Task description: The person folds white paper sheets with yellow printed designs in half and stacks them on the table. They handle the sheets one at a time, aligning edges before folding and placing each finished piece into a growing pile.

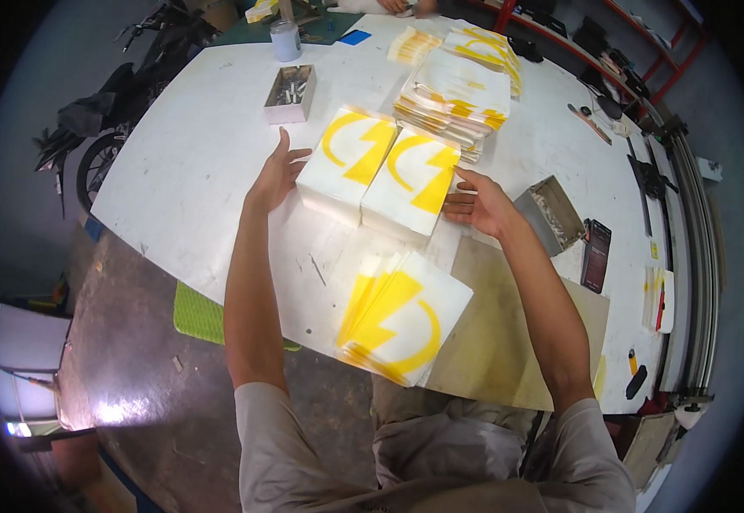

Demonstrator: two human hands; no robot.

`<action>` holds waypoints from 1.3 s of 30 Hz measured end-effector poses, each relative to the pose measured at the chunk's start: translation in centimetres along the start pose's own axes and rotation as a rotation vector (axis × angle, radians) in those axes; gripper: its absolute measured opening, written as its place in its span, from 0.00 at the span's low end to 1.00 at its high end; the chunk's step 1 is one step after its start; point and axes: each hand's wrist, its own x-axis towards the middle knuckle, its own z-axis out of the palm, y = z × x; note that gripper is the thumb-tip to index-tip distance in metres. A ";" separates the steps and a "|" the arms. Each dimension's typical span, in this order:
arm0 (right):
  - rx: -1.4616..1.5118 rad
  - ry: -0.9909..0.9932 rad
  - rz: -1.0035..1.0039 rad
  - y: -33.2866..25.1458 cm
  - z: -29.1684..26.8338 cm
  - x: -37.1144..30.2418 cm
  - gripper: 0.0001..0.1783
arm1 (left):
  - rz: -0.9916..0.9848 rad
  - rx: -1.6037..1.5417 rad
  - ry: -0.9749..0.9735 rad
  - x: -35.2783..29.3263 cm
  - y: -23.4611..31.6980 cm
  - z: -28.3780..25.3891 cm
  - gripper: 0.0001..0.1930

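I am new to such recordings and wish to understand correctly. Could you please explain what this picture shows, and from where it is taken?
There is no machine here: a person works with two bare hands. The one picture comes from a fisheye camera on the person's head, looking down, so straight edges bend toward the rim.

On the white table, the left hand is beside the left stack of white pieces with yellow marks, and the right hand is beside the right stack. Neither hand lifts anything; how firmly they touch is unclear.

Nearer the person lies a fanned pile. Beyond are more piles, a small open box and a jar. To the right are a grey box and a phone.
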 end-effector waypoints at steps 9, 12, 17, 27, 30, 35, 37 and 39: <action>-0.017 -0.036 -0.029 0.3 0.0 0.5 0.41 | -0.039 0.091 -0.089 0.8 1.2 0.7 0.56; 0.007 -0.055 -0.024 0.4 -0.4 0.7 0.44 | -0.045 0.088 -0.072 0.6 0.8 0.7 0.55; 0.006 -0.092 -0.026 0.5 0.0 0.0 0.51 | -0.018 0.108 -0.072 0.2 0.9 1.3 0.55; -0.151 -0.126 -0.003 0.0 -0.1 -0.3 0.47 | 0.014 0.171 -0.021 -0.2 0.6 2.1 0.55; -0.106 -0.153 0.012 -0.3 0.3 -0.6 0.47 | 0.002 0.188 -0.031 0.1 0.9 2.0 0.57; -0.098 -0.217 -0.008 -0.4 2.0 -0.7 0.42 | 0.022 0.317 0.054 -0.1 2.1 3.5 0.55; -0.122 -0.229 -0.012 -0.6 3.2 -1.2 0.41 | 0.038 0.381 0.074 -0.1 2.2 3.4 0.54; -0.145 -0.218 0.014 -0.9 3.1 -1.1 0.40 | 0.065 0.407 0.045 -0.9 2.8 4.4 0.53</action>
